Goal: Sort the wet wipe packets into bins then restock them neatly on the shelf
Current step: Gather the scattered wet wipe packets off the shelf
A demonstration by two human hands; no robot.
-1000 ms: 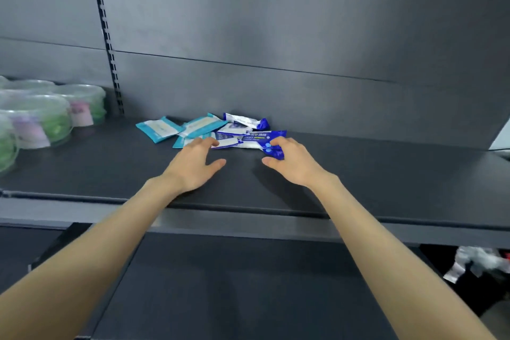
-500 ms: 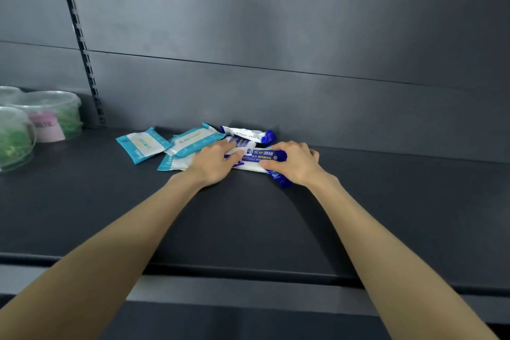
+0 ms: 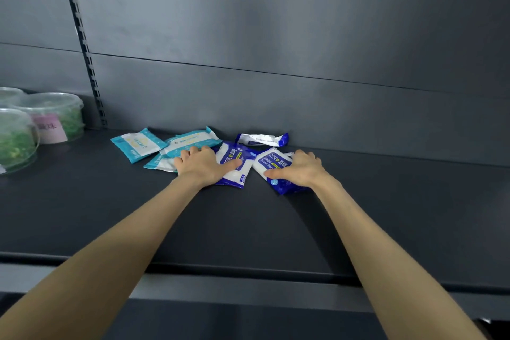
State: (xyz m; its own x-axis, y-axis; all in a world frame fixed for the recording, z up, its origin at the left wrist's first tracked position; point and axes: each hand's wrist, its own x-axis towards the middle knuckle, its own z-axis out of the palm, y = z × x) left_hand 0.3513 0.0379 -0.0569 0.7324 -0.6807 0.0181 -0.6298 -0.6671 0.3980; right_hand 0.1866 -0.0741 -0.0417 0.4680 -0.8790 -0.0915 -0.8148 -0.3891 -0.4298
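Several wet wipe packets lie in a loose heap at the back of the dark shelf. Two teal packets lie at the left, with a third teal packet partly under them. My left hand rests flat across the teal packets, its thumb pressing a blue alcohol wipe packet. My right hand grips a second blue packet, thumb on top and fingers curled over its far edge. A third blue packet lies against the back wall.
Clear plastic tubs with green contents stand at the shelf's left end, one bearing a pink label. A slotted upright runs up the back wall. Bare shelf stretches to the right, and the front edge is near me.
The two stacked blue packets have come apart: my right hand drew one to the right while my left hand stayed on the other. The view moved closer to the shelf.
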